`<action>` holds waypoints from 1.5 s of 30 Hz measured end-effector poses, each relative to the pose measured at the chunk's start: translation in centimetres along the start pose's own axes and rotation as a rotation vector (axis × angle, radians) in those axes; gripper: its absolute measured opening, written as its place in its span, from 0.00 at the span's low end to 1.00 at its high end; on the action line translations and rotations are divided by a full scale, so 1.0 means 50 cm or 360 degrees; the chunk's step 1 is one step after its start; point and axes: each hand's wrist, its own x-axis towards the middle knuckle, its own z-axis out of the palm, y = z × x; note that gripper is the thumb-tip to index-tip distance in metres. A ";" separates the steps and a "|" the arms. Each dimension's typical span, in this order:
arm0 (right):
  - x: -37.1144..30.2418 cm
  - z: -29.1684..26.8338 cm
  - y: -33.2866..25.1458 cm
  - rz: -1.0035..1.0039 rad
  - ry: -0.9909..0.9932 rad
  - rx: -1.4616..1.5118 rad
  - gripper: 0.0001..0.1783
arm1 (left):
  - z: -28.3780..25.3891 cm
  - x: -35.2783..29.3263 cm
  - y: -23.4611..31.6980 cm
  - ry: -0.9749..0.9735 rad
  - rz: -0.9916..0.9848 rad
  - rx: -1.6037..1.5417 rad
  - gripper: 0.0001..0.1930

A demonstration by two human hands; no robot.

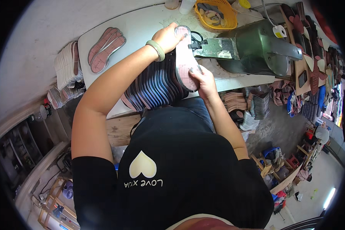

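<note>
Near the top centre of the frame we see the left hand (168, 37) gripping the upper end of a pinkish shoe insole (185, 57) while the right hand (204, 80) pinches its lower end; the insole stands just beside a green machine (260, 48); a fanned stack of dark insoles (155, 86) rests beneath on the white desk (142, 27); two more insoles (105, 49) lie at upper left.

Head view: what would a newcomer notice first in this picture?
First, the pink shoe insole held upright at the table's centre, the left hand at its top and the right hand at its lower end. Below it, a fanned stack of dark insoles leans against the person. To the right sits a dark green machine.
</note>
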 end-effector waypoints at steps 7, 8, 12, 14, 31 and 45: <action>0.027 0.018 -0.001 -0.0076 0.0113 0.0079 0.14 | 0.027 0.042 -0.044 -0.0014 -0.0177 -0.0443 0.23; 0.030 0.026 0.001 -0.0084 0.0108 0.0071 0.14 | 0.029 0.041 -0.050 -0.0004 -0.0170 -0.0447 0.23; 0.028 0.037 0.007 -0.0044 -0.0028 0.0108 0.16 | 0.018 0.008 -0.043 0.0031 -0.0206 -0.1175 0.20; -0.002 0.028 0.025 -0.0094 -0.0136 0.0107 0.19 | 0.008 -0.023 -0.027 0.0044 0.0014 -0.1541 0.15; -0.224 0.020 0.047 -0.0350 -0.0251 -0.0192 0.08 | -0.088 -0.272 0.222 -0.0569 0.0347 -0.2400 0.29; -0.406 0.079 -0.189 -0.0830 -0.0097 -0.0543 0.22 | -0.035 -0.405 0.304 -0.1086 0.0204 -0.2983 0.23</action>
